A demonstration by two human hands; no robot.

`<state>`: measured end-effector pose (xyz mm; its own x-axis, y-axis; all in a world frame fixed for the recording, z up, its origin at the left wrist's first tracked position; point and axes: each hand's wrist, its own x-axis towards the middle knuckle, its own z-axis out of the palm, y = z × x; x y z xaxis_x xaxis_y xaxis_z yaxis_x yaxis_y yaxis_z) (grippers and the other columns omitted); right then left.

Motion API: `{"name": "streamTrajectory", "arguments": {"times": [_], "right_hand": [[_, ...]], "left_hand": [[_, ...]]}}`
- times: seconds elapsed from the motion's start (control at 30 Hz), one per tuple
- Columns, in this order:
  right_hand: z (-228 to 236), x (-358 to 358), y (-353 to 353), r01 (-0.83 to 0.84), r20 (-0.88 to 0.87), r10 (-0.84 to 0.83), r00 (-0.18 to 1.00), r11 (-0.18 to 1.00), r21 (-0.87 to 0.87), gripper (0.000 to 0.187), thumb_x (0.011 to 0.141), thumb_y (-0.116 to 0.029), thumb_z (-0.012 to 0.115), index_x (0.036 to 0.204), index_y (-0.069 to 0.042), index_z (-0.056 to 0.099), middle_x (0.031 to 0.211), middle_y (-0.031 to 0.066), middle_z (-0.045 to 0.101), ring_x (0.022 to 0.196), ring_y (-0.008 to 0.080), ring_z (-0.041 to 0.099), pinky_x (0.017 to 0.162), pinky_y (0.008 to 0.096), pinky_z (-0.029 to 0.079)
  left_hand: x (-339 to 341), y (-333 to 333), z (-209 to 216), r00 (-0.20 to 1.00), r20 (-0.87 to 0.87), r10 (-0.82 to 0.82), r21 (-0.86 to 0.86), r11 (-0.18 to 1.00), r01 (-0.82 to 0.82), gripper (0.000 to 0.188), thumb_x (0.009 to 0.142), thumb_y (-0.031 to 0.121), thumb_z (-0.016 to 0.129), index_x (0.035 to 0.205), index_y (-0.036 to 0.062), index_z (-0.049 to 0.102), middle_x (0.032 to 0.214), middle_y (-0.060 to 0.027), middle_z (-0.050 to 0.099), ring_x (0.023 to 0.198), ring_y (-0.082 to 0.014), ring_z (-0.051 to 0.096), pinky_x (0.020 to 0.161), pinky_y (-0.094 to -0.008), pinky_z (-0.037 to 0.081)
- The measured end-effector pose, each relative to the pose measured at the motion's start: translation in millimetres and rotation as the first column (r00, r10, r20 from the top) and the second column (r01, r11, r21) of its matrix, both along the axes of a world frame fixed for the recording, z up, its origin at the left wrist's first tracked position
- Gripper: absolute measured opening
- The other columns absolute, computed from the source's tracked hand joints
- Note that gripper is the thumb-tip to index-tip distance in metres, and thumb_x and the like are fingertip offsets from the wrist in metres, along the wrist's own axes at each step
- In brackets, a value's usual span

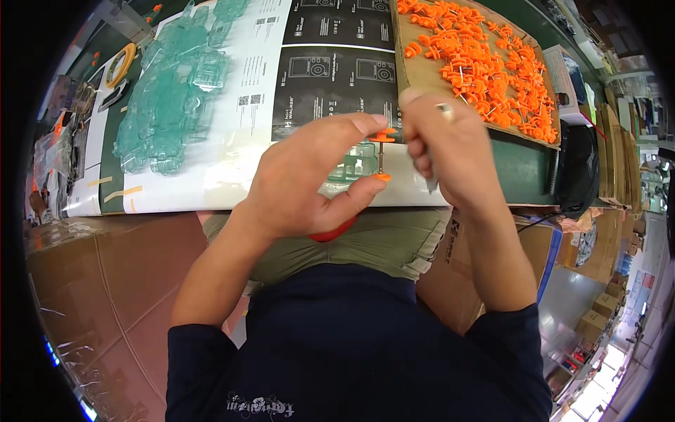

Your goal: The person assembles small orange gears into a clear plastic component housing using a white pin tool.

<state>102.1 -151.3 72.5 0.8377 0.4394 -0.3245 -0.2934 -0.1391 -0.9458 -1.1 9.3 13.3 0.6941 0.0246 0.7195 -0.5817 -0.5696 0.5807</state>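
Between the thumb and fingertips of my left hand [299, 172] stands a thin metal axle [381, 158] with orange wheel-like pieces at its upper and lower ends. To the right of it, my right hand [457, 151] is closed, its fingers curled in. A narrow grey thing [432, 184] sticks out below those fingers; its kind cannot be made out. Behind the axle, a clear green plastic shell [357, 163] lies on the worktop, partly covered by my left hand.
Many clear green shells [179, 91] are heaped on the left. A shallow cardboard tray [426, 46] at the far right holds a pile of orange wheel pieces [467, 67]. Black and white printed sheets [337, 81] cover the worktop's middle. A yellow tape roll [121, 65] lies far left.
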Motion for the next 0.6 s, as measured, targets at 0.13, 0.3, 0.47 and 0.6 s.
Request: {"name": "streamTrajectory", "arguments": {"times": [0.13,0.3,0.47,0.6], "right_hand": [[6,-9,-4,0.075,0.076,-0.127,0.989,0.873,0.482,0.035,0.104,-0.028,0.047,0.071,-0.017,0.051,0.057,-0.0012,0.047,0.046,0.0086,0.039,0.040,0.0239,0.031],[1,-12,-5,0.007,0.062,-0.121,0.991,0.499,0.866,0.043,0.109,-0.033,0.040,0.069,-0.018,0.043,0.055,-0.0020,0.041,0.045,0.0109,0.037,0.040,0.0271,0.032],[-5,-15,-8,-0.093,0.140,-0.078,0.987,0.434,0.896,0.048,0.112,-0.037,0.034,0.068,-0.017,0.039,0.056,-0.0007,0.041,0.045,0.0128,0.037,0.040,0.0291,0.033],[-9,-15,-10,-0.148,0.190,-0.065,0.980,0.409,0.900,0.048,0.112,-0.037,0.034,0.069,-0.018,0.041,0.058,-0.0008,0.043,0.047,0.0127,0.039,0.042,0.0287,0.035]], "left_hand": [[-6,-8,-7,0.999,-0.040,-0.004,-0.118,0.993,-0.001,0.056,0.078,0.006,0.082,0.128,-0.0015,0.059,0.125,-0.0132,0.070,0.102,-0.0249,0.070,0.087,-0.0310,0.058],[-8,-16,-10,0.998,-0.057,-0.030,-0.182,0.983,0.019,0.058,0.077,0.006,0.082,0.129,-0.0025,0.058,0.125,-0.0136,0.069,0.098,-0.0238,0.069,0.085,-0.0301,0.058],[-11,-18,-12,0.998,-0.059,-0.034,-0.176,0.984,0.024,0.059,0.076,0.006,0.082,0.129,-0.0025,0.058,0.125,-0.0136,0.069,0.097,-0.0240,0.069,0.084,-0.0307,0.058],[-13,-19,-14,0.998,-0.053,-0.036,-0.163,0.986,0.027,0.059,0.076,0.005,0.082,0.129,-0.0025,0.058,0.124,-0.0138,0.070,0.097,-0.0247,0.069,0.084,-0.0311,0.058]]}}
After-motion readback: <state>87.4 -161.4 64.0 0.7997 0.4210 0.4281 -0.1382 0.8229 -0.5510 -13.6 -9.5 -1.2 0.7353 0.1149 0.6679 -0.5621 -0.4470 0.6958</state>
